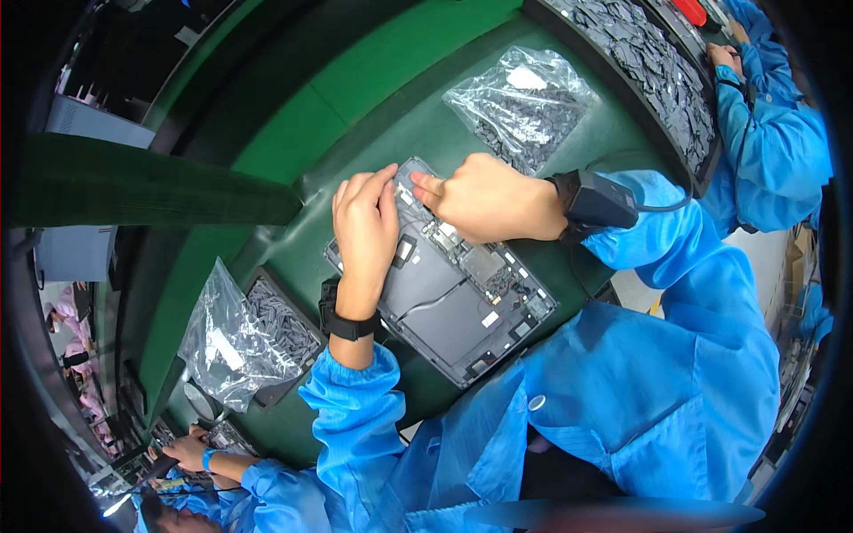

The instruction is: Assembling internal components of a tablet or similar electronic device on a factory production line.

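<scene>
An opened laptop base (426, 329) lies at a slant in front of me, its inside up, with circuit boards, a cable and a large flat dark panel showing. My left hand (364, 218) rests over its far left side, fingers stretched out and slightly bent, fingertips near the far corner. From the right, my right hand (493, 195) reaches over the far edge. Its fingers are curled, with two fingertips pressed close together on the dark strip by that corner. Whatever may be between them is too small to make out. Both wrists wear black straps.
A clear bag of small dark parts (524, 111) lies beyond the laptop. To the left, another clear bag (231, 346) overlaps a dark tray (306, 342) of similar parts. A long bin of dark pieces (644, 71) stands far right. Co-workers in blue sit on both sides.
</scene>
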Demonstrator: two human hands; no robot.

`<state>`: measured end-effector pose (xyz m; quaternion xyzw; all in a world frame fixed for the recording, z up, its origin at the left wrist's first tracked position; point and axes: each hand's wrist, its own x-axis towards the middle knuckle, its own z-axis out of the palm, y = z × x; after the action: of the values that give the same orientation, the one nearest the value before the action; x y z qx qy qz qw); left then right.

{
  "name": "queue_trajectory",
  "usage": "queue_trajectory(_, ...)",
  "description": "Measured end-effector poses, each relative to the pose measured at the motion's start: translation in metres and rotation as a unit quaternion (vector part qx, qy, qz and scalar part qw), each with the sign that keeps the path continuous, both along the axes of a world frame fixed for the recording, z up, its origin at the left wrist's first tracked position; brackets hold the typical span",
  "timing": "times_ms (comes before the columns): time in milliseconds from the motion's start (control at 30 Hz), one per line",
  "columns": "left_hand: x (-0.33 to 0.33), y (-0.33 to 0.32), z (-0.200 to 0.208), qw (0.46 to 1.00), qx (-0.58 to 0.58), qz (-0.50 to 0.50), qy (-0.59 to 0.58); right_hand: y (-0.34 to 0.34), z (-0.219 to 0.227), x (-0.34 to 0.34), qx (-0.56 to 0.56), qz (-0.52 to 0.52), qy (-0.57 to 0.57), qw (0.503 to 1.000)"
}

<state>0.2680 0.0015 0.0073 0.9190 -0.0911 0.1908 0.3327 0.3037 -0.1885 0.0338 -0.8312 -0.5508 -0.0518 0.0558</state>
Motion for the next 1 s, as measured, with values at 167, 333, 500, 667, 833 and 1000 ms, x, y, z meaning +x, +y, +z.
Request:
queue_trajectory(167, -0.014, 0.002, 0.009, 0.999, 0.018, 0.033, -0.033, 0.010, 0.009, -0.004, -0.048, -0.008, 0.027, 0.998)
queue_trajectory(333, -0.082, -0.073, 0.121, 0.996, -0.048, -0.071, -0.027, -0.032, -0.018, -0.018, 0.257, -0.049, 0.050, 0.964)
queue_trajectory(500, -0.123, -0.128, 0.223, 0.879, 0.041, -0.382, -0.283, -0.039, -0.021, -0.081, 0.344, -0.103, 0.070, 0.931)
queue_trajectory(667, -0.124, -0.163, 0.238, 0.763, 0.037, -0.456, -0.456, -0.079, -0.025, -0.094, 0.363, -0.166, 0.030, 0.916)
queue_trajectory(833, -0.105, -0.165, 0.231, 0.683, -0.016, -0.469, -0.560, -0.096, -0.015, -0.100, 0.426, -0.183, -0.007, 0.886)
queue_trajectory(1000, -0.128, -0.162, 0.218, 0.724, -0.029, -0.327, -0.606, -0.086, -0.012, -0.098, 0.453, -0.160, -0.002, 0.877)
